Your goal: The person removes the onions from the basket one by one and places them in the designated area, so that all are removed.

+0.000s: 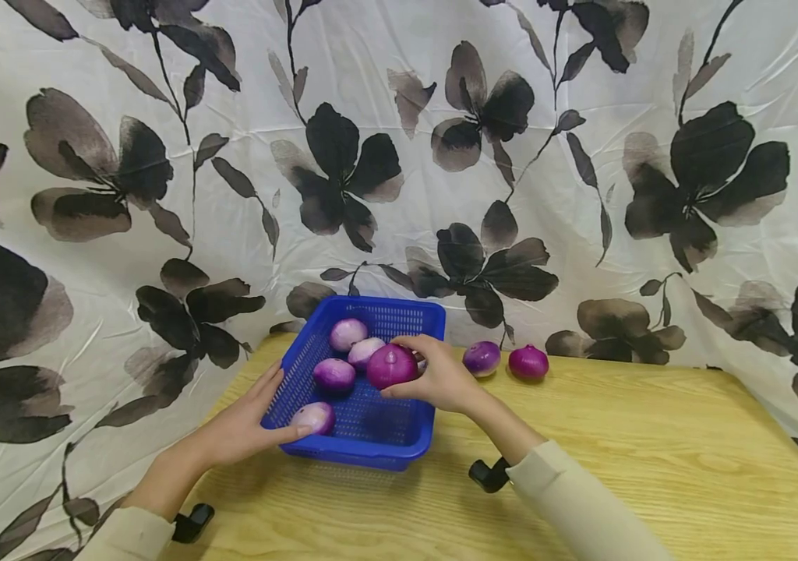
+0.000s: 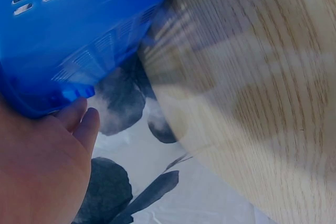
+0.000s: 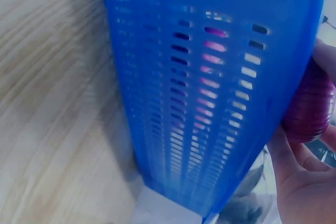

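My right hand (image 1: 441, 375) grips a red onion (image 1: 391, 367) between thumb and fingers, above the right part of a blue plastic basket (image 1: 388, 449). In the right wrist view the onion (image 3: 311, 106) shows just past the basket's rim. My left hand (image 1: 248, 417) holds the basket at its front left corner, thumb over the rim and fingers along the outer left side. Several purple-and-white onions lie inside, among them one at the back (image 1: 348, 335), one in the middle (image 1: 334, 376) and one near the left thumb (image 1: 316, 417). Part of the basket's right rim is hidden behind my right hand.
Two more red onions, a paler one (image 1: 481, 358) and a darker one (image 1: 528, 362), sit on the wooden table (image 1: 616, 452) right of the basket. A white cloth (image 1: 385, 70) with dark flowers hangs behind the table and along its left side.
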{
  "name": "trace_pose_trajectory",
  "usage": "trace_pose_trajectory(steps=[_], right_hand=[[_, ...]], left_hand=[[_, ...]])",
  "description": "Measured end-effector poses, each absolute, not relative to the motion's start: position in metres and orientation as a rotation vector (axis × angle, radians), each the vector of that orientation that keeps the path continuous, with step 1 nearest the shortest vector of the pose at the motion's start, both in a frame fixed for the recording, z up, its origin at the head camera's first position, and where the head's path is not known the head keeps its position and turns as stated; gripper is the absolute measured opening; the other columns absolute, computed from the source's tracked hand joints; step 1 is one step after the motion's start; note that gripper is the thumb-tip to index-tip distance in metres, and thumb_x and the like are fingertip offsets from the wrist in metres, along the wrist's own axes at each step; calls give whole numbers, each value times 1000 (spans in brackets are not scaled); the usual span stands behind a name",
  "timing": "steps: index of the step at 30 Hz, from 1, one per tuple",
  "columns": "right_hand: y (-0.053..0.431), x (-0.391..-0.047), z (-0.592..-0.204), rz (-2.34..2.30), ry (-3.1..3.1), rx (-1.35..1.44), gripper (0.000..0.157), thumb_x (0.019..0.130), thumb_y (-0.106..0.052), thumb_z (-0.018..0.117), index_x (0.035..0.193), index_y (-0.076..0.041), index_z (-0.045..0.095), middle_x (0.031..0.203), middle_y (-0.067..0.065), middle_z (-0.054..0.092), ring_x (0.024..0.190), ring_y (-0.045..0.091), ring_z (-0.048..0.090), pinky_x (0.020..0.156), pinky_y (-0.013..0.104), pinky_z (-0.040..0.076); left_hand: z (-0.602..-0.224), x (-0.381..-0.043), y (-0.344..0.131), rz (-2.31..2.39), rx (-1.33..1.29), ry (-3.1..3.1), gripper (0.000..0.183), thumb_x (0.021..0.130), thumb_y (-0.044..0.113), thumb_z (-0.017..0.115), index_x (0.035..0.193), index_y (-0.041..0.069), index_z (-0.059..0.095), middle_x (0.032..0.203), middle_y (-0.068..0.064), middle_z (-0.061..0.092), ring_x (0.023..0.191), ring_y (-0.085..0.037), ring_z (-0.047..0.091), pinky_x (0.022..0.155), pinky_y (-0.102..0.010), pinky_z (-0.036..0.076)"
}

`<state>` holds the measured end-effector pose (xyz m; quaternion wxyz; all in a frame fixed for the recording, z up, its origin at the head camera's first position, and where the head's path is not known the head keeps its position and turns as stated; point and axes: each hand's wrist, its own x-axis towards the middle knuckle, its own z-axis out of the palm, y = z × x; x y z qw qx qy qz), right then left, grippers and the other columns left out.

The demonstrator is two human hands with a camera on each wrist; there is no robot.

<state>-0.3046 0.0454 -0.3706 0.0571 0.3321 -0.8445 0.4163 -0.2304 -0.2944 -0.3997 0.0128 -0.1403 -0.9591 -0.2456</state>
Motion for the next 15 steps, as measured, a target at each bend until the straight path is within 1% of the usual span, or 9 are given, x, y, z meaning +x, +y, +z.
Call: trace_pose_trajectory(steps=[4,7,12,15], right_hand=[[56,-302,-368,1213,-2559,973,70,71,-38,95,131,-16,67,121,4,68,106,21,63,87,39,58],[64,-301,-368,1218,-2547,935,72,71,-37,95,133,-14,67,120,6,69,106,22,64,86,41,59],[78,-299,-367,1265,-2546,865,77,70,-32,96,136,-8,65,121,9,68,101,24,70,81,37,62],[87,-298,-367,1236,-2554,858,77,70,-31,96,136,-7,65,123,10,68,103,26,70,81,36,61]], left_hand=[[-399,-231,-295,-762,-437,-2989,121,86,67,70,161,-6,10,171,-20,4,151,-51,17,116,-70,23],[-399,-231,-294,-766,-435,-2990,121,86,67,70,162,-5,10,171,-20,4,152,-51,16,116,-70,22],[-399,-232,-294,-766,-435,-2988,121,85,66,71,161,-6,11,170,-21,4,151,-52,17,115,-70,23],[-401,-232,-295,-756,-440,-2988,121,85,67,70,161,-6,11,170,-21,5,151,-52,17,116,-70,23]])
